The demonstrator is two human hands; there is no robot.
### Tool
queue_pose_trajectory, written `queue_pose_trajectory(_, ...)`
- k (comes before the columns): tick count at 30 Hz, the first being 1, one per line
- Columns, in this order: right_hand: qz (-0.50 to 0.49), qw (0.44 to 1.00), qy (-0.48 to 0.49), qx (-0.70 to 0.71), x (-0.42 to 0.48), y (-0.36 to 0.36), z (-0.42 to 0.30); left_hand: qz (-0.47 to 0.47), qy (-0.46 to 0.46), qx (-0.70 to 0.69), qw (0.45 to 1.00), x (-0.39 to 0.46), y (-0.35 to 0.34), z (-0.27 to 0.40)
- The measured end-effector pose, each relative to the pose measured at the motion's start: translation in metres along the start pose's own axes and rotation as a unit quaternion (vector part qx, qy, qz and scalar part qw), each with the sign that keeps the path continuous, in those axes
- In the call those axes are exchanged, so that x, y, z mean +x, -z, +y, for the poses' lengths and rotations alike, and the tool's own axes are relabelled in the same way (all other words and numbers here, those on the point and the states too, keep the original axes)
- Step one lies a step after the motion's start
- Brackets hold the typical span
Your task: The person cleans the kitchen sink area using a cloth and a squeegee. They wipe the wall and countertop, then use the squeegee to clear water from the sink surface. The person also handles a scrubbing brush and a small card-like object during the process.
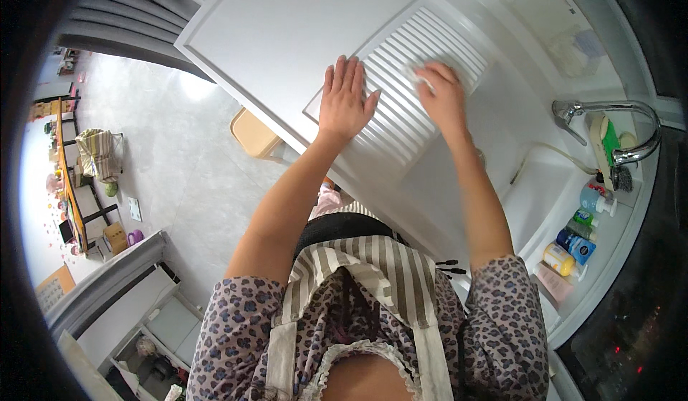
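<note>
My left hand [346, 102] lies flat, fingers apart, on the left edge of the ribbed white washboard [400, 127] of a laundry sink. To its right, my right hand [443, 92] grips a small white cloth or wipe [417, 73] against the ribs; the hand is slightly blurred and its fingers partly hide the cloth. The white sink basin [435, 197] lies below and right of the washboard. A smooth white counter [279, 41] extends beyond my left hand.
On the right are a curved chrome faucet [645, 111], a green-and-white brush [610, 137], a thin hose [553, 148] and several bottles, including a yellow one [559, 258]. A beige stool [252, 132] stands beneath the counter's left edge. Grey curtains [134, 19] hang at upper left.
</note>
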State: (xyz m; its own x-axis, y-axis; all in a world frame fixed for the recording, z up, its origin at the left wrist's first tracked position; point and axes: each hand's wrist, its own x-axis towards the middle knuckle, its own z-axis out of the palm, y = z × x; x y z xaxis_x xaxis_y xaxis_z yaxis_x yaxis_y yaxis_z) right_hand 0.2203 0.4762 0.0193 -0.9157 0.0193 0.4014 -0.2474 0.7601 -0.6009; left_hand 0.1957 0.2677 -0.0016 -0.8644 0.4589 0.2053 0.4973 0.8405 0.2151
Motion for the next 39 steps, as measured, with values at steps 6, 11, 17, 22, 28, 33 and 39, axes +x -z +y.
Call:
queue_pose_trajectory(6, 0.001, 0.996, 0.043, -0.072, 0.045, -0.079, -0.027, 0.015, -0.019, 0.014, 1.000, 0.003, 0.021, -0.009)
queue_pose_trajectory(11, 0.024, 0.995, 0.038, -0.089, -0.013, -0.032, -0.018, 0.025, -0.003, 0.016, 1.000, 0.000, 0.017, -0.006)
queue_pose_trajectory(17, -0.073, 0.971, -0.114, -0.196, -0.083, 0.061, 0.020, 0.021, -0.001, 0.031, 0.999, 0.004, 0.021, -0.002)
queue_pose_trajectory(22, 0.030, 0.995, -0.026, -0.091, -0.018, 0.026, 0.010, 0.014, 0.003, 0.027, 1.000, -0.001, 0.017, -0.007)
queue_pose_trajectory(28, 0.001, 0.997, 0.032, -0.072, 0.055, -0.072, -0.010, 0.022, -0.014, 0.027, 0.999, 0.002, 0.014, -0.006)
queue_pose_trajectory(33, 0.031, 0.993, 0.035, -0.104, 0.006, -0.048, 0.001, 0.024, -0.003, 0.016, 1.000, 0.000, 0.015, -0.008)
queue_pose_trajectory(39, -0.029, 0.981, 0.007, -0.194, -0.069, 0.046, 0.031, 0.014, 0.000, 0.026, 1.000, 0.001, 0.016, -0.007)
